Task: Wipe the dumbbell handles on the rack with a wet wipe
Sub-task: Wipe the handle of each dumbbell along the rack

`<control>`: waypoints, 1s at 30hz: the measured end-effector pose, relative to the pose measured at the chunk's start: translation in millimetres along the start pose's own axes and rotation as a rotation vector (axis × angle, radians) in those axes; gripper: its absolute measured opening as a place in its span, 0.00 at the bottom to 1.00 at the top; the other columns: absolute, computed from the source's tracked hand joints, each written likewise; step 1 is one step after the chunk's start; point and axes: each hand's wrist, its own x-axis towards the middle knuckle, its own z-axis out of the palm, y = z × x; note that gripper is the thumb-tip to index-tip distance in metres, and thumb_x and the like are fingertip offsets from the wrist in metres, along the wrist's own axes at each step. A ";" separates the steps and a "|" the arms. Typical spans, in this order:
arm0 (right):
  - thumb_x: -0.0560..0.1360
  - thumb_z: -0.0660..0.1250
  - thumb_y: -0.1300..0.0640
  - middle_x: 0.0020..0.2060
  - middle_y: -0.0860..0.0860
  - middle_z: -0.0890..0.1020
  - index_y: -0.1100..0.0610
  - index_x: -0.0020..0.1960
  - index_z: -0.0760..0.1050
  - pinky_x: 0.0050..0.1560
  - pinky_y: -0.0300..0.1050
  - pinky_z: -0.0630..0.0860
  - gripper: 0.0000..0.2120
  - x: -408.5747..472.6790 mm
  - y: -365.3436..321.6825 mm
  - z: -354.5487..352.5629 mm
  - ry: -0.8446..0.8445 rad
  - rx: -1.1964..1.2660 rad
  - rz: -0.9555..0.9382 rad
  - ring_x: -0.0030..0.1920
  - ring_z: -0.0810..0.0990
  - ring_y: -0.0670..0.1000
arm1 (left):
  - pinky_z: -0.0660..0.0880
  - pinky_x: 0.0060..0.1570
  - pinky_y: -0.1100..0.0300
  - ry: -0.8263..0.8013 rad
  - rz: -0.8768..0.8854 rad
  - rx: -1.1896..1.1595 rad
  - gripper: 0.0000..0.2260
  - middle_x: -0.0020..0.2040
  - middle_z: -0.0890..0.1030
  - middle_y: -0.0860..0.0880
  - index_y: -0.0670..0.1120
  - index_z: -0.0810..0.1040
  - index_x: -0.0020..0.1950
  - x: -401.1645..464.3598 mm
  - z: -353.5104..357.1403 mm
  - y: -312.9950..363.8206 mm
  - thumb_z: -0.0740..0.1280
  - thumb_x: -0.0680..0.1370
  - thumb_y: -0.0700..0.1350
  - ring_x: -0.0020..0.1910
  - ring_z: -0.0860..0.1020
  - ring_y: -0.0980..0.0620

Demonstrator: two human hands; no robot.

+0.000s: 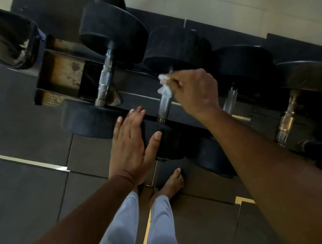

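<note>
right hand gripping wet wipe — on dumbbell handle

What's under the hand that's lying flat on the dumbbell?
The left hand rests flat on the near black weight of the dumbbell whose handle the right hand rubs with the wet wipe. The part beneath the palm is hidden.

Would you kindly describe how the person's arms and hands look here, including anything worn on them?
Both forearms are bare right up to the frame edge, with no sleeves in view. The left hand and right hand are ungloved, and no rings, watch or wristband show on either. The fingernails look short and unpainted. Lower down, the person wears light grey trousers and is barefoot.
</note>
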 end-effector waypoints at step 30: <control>0.85 0.63 0.42 0.47 0.50 0.88 0.38 0.63 0.84 0.44 0.48 0.76 0.13 -3.6 -26.5 7.2 0.094 -0.053 0.163 0.49 0.86 0.56 | 0.47 0.86 0.50 0.007 0.007 -0.018 0.29 0.81 0.70 0.46 0.43 0.69 0.81 -0.6 -0.5 -1.3 0.56 0.86 0.61 0.84 0.63 0.49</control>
